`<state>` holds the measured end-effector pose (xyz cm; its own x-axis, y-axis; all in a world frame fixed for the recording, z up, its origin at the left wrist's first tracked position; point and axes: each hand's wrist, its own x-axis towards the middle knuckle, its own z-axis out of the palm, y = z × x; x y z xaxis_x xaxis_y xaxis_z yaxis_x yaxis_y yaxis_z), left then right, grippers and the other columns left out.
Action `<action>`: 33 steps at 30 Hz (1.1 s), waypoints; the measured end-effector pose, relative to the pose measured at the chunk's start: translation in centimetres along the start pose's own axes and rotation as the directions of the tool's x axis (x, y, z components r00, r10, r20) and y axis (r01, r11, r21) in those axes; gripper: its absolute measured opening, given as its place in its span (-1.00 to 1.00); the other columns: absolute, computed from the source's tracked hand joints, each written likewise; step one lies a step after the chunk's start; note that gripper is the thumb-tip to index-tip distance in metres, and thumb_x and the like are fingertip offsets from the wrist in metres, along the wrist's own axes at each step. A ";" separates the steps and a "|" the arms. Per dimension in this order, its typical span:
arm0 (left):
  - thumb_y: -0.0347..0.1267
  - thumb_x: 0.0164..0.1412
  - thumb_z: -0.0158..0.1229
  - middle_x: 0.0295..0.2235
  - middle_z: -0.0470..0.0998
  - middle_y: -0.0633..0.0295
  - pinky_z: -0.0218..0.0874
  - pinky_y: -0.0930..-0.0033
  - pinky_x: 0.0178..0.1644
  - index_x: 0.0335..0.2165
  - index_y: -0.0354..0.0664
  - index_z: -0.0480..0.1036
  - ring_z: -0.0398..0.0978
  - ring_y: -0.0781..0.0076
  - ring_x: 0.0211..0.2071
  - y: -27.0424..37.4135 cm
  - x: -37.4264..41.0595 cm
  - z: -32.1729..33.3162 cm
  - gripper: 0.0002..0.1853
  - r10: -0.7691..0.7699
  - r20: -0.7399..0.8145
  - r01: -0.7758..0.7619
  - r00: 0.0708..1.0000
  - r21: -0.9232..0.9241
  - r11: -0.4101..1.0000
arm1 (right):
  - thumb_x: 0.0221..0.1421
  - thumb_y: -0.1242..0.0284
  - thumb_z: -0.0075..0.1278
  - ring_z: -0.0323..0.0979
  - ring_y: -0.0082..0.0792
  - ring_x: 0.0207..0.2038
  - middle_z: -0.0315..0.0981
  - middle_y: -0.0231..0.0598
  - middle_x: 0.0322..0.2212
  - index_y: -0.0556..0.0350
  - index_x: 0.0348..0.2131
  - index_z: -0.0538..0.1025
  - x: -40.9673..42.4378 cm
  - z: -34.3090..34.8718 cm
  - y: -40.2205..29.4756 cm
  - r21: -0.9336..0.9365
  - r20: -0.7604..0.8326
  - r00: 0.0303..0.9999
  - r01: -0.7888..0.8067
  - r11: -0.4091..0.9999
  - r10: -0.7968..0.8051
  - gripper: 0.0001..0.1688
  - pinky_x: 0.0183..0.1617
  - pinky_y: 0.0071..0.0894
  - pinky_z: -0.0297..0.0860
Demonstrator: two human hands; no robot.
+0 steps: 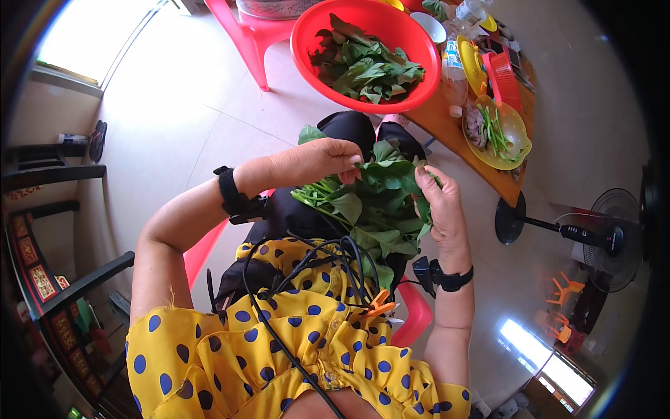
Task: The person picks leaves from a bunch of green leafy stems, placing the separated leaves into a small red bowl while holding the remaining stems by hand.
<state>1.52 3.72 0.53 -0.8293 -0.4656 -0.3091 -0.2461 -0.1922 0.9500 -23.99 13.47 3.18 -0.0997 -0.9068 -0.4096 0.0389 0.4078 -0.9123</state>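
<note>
A bunch of leafy greens (pixel 384 209) with long pale-green stems (pixel 322 195) lies across my lap, over dark trousers. My left hand (pixel 330 158) pinches the edge of a broad green leaf (pixel 390 174) between thumb and fingertips. On the other side, my right hand (pixel 444 201) has its thumb pressed against its fingers around leaves from the same bunch. The leaf spans the gap between both hands. Beyond my knees stands a red plastic basin (pixel 299 63) with loose green leaves (pixel 369 68) in it.
A wooden table (pixel 500 180) at the right bears a translucent yellow bowl (pixel 518 128) with cut green stems, a plastic bottle (pixel 455 86) and a red basket (pixel 503 78). A standing fan (pixel 591 235) is right of it. Black cables (pixel 282 280) cross my lap. A pink plastic stool (pixel 255 47) stands ahead.
</note>
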 end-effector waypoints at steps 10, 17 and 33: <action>-0.23 0.47 -0.14 -0.35 0.52 0.34 0.24 0.42 -0.01 -0.15 -0.30 0.41 0.44 0.59 -0.23 0.2 0.0 0.0 -0.67 0.030 0.045 -0.031 0.999 0.012 0.999 | 0.15 0.39 0.18 0.45 -0.37 -0.05 0.49 -0.18 -0.07 0.12 0.06 0.51 -0.5 2.1 -2.5 -0.476 0.239 0.865 0.501 0.723 -0.442 -0.51 0.06 -0.43 0.34; -0.26 0.45 -0.13 -0.36 0.52 0.34 0.27 0.42 -0.06 -0.20 -0.30 0.43 0.45 0.56 -0.26 0.8 -0.2 0.0 -0.69 0.033 -0.056 -0.026 0.998 0.129 0.991 | 0.03 0.61 0.11 0.52 0.03 -0.22 0.51 0.01 -0.21 0.22 -0.18 0.43 0.0 2.9 -1.7 -0.688 0.234 0.927 0.372 0.623 -0.294 -0.69 -0.16 -0.22 0.45; -0.19 0.42 -0.06 -0.41 0.53 0.33 0.31 0.44 -0.18 -0.19 -0.26 0.47 0.47 0.57 -0.32 2.0 -1.0 0.0 -0.66 0.025 -0.146 -0.016 0.989 0.064 0.998 | 0.17 0.45 0.13 0.49 -0.18 -0.29 0.45 -0.15 -0.40 0.19 -0.31 0.55 1.7 4.5 -3.8 -0.578 0.324 0.871 0.492 0.651 -0.370 -0.85 -0.18 -0.32 0.38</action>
<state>1.82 3.79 2.71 -0.7531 -0.5914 -0.2883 -0.2644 -0.1291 0.9557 -19.81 9.88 5.90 0.2207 -0.9751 -0.0203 -0.5987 -0.1190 -0.7921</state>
